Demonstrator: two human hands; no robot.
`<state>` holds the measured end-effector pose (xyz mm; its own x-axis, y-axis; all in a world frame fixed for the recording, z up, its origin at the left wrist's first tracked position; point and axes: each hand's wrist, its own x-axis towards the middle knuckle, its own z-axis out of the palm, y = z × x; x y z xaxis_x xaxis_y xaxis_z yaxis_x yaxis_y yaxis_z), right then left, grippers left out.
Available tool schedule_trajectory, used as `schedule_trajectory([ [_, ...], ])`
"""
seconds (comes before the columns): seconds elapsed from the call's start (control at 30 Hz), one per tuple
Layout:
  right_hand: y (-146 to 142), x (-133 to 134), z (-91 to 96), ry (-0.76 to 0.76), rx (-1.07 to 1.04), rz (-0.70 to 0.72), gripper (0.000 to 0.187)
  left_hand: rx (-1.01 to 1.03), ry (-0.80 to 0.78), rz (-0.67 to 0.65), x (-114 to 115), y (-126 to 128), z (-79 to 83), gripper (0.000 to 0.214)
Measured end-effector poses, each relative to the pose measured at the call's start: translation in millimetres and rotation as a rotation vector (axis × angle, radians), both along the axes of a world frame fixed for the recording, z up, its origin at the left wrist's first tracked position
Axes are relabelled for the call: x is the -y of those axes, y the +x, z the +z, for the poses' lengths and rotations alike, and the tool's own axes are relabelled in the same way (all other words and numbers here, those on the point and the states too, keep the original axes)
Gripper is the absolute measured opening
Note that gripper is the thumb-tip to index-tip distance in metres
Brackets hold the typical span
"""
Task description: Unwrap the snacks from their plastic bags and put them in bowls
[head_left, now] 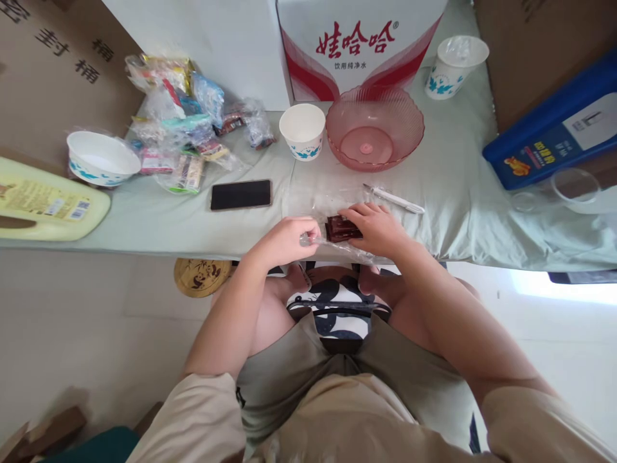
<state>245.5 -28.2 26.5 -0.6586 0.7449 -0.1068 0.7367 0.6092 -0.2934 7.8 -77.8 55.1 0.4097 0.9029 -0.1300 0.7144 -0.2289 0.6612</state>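
One dark stack [337, 229] on our side of the bowl [403, 122].
Our left hand [292, 236] pinches clear wrap [359, 254]; our right hand [378, 225] covers part of the stack, though whether gripping we can't tell. Two cups [305, 147] flank the bowl, one pen [396, 199] before it.

Soft, fairly bright light spreads over the tablecloth [465, 154] around the pink bowl [398, 149]. Strong glare whitens the floor [573, 287] below and well right of the bowl. Faint shadows line the cloth's folds on that side; the cardboard box [43, 83] far left of the bowl is dimmer. Wide-angle distortion stretches the outermost things on both sides. Near side of the bowl, the clear film [354, 250] seems to blend into pale highlights.
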Motion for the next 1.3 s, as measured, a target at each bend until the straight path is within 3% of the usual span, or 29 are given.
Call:
schedule_trajectory([
  [0.13,3,-1,4.4,-0.018,0.023,-0.084,0.056,0.043,-0.219,0.031,2,-7,4.0,0.012],
  [0.27,3,-1,6.7,-0.026,0.026,-0.153,0.048,0.086,-0.625,-0.068,-1,-22,7.0,0.039],
  [0.33,2,1,6.2,-0.020,0.039,-0.159,0.049,0.067,-0.689,-0.040,-6,-25,7.8,0.033],
  [0.4,0,3,4.7,-0.002,0.042,-0.145,0.054,0.092,-0.549,0.087,-12,-21,5.1,0.026],
  [0.47,-2,5,2.9,0.016,0.048,-0.129,0.060,0.124,-0.295,0.208,-20,-8,-2.2,0.022],
  [0.53,-3,6,1.0,0.022,0.051,-0.123,0.064,0.086,-0.068,0.205,-28,6,-12.3,0.019],
  [0.6,-1,4,-0.9,0.011,0.032,-0.122,0.065,-0.007,0.040,0.144,-35,18,-21.2,0.025],
  [0.73,10,0,-3.0,-0.092,-0.077,-0.120,0.070,-0.170,0.032,0.102,-37,21,-29.5,0.039],
  [0.9,23,-1,0.1,-0.157,-0.247,-0.160,0.068,-0.219,0.100,0.089,-28,18,-39.1,0.038],
  [1.13,32,-2,1.5,-0.342,-0.560,-0.335,0.060,-0.200,0.178,0.174,-28,21,-52.3,0.027],
  [1.3,40,-6,13.4,-0.477,-0.984,-0.601,0.058,-0.177,0.144,0.159,-34,16,-48.6,0.025],
])
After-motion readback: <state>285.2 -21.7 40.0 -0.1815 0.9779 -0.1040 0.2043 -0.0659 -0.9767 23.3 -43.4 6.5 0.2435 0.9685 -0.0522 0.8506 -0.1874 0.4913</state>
